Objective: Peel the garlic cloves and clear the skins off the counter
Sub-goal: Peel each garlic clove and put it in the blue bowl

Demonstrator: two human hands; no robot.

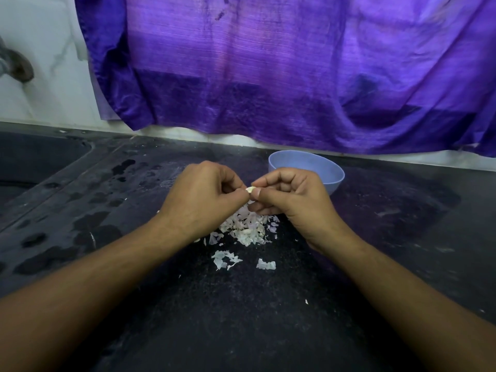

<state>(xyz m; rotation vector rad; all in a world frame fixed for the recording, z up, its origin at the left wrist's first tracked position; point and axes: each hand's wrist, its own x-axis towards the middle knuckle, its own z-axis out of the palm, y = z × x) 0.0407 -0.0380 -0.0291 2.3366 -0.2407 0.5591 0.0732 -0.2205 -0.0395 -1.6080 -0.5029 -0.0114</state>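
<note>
Left hand (201, 196) and right hand (290, 197) both pinch one small pale garlic clove (250, 189) above the white papery skins (245, 228) on the black stone bench (241, 304). Best: nail under loose edge, strip lengthwise.

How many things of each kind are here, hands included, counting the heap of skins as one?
Hands: 2 (left hand, right hand)
Garlic clove, pinched between both hands: 1
Skin pile: 1
Blue bowl: 1
Purple cloth: 1
Total: 6
</note>
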